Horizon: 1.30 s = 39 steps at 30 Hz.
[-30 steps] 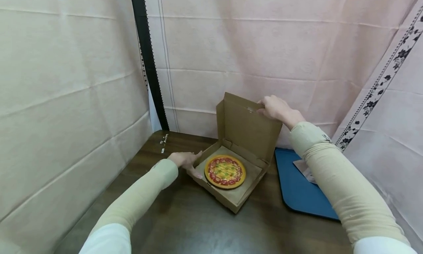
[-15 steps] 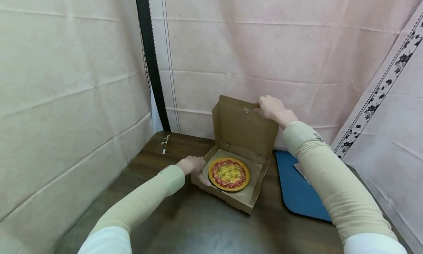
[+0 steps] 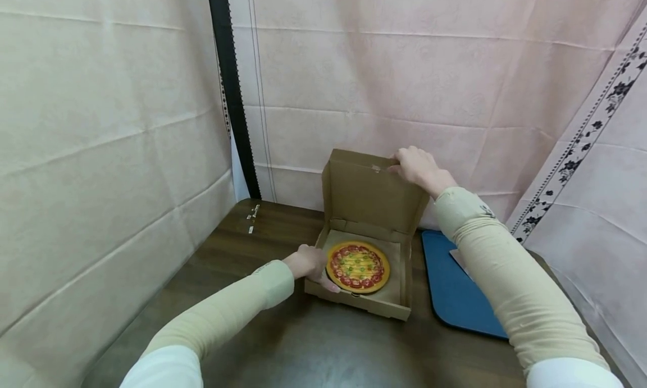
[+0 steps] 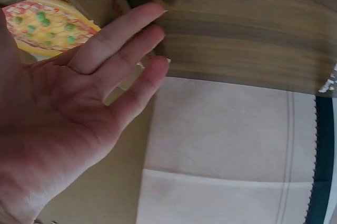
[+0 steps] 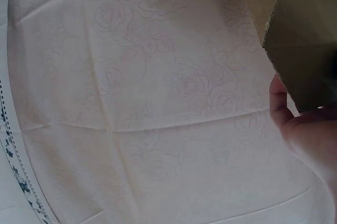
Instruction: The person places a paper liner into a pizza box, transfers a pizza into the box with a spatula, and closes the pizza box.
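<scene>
A brown cardboard pizza box (image 3: 371, 200) stands with its lid raised and leaning back. In its base lies a round toy-like pizza (image 3: 358, 267) with red, yellow and green toppings. At the lid's upper right edge my right hand (image 3: 417, 168) pinches the cardboard; the right wrist view shows fingers (image 5: 279, 100) at the lid's corner. My left hand (image 3: 309, 263) touches the base's front left corner. Its fingers (image 4: 129, 58) look extended and slightly spread beside the box wall in the left wrist view.
Right of the box is a blue tray (image 3: 455, 298) with a pale flat piece (image 3: 461, 263) on it, partly behind the right sleeve. Small white scraps (image 3: 251, 219) lie at the dark wooden table's (image 3: 283, 348) back left. Pale cloth (image 3: 303, 68) hangs around it.
The box base has turned, its front swinging right, until it sits nearly square to the view. My left hand has moved right with it; my right hand stays on the lid.
</scene>
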Motion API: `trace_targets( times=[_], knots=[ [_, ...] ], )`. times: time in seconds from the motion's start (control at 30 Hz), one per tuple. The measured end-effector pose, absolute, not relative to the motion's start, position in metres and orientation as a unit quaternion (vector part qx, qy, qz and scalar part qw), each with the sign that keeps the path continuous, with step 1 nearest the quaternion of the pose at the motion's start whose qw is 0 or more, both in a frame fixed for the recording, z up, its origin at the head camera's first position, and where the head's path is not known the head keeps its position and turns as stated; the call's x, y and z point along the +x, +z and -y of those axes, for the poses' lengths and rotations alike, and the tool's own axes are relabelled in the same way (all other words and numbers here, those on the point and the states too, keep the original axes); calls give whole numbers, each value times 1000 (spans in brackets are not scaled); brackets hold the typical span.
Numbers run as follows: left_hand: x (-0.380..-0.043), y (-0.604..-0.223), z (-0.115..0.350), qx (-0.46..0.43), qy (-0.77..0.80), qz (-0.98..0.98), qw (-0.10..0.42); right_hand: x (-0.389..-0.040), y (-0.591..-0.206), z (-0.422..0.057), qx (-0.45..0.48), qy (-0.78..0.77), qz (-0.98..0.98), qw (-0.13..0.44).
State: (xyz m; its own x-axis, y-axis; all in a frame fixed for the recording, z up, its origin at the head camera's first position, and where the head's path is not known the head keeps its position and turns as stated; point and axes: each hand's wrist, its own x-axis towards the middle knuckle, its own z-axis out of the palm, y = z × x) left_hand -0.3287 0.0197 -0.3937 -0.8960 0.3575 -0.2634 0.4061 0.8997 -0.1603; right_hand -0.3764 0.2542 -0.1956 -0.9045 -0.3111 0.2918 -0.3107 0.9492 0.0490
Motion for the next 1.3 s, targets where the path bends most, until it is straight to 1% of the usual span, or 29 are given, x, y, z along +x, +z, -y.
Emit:
trace_targets(
  times=[0.3, 0.5, 0.57, 0.63, 0.73, 0.8, 0.87, 0.93, 1.0, 1.07, 1.17, 1.2, 1.3],
  knots=[
    [-320, -390, -32, 166, -112, -972, 124, -376, -198, -258, 164, 5, 973, 160],
    [-317, -391, -35, 174, -115, -971, 120, -374, -201, -261, 160, 10, 974, 158],
    [-319, -389, -33, 177, -102, -970, 132, -373, -202, -261, 160, 12, 974, 157],
    [-325, -383, -27, 170, -56, -970, 166, -372, -201, -261, 158, 15, 975, 153],
    [-345, -358, -12, 149, 15, -965, 214, -369, -199, -261, 155, 18, 976, 154],
    [-361, -336, 0, 133, 84, -961, 229, -369, -198, -261, 153, 17, 976, 157],
    [-374, -317, 8, 121, 172, -955, 209, -369, -198, -261, 154, 16, 975, 161],
    [-385, -303, 12, 118, 287, -936, 167, -369, -198, -262, 152, 20, 974, 166],
    [-393, -294, 8, 133, 400, -898, 124, -369, -198, -263, 141, 32, 975, 166],
    [-397, -289, 1, 149, 476, -861, 101, -368, -198, -264, 128, 51, 977, 165],
    [-399, -285, -13, 153, 541, -821, 97, -366, -200, -267, 107, 99, 978, 148],
    [-398, -284, -16, 147, 551, -815, 104, -366, -200, -269, 106, 120, 977, 140],
    [-398, -284, -22, 130, 559, -813, 97, -365, -203, -279, 111, 210, 967, 96]
  ],
)
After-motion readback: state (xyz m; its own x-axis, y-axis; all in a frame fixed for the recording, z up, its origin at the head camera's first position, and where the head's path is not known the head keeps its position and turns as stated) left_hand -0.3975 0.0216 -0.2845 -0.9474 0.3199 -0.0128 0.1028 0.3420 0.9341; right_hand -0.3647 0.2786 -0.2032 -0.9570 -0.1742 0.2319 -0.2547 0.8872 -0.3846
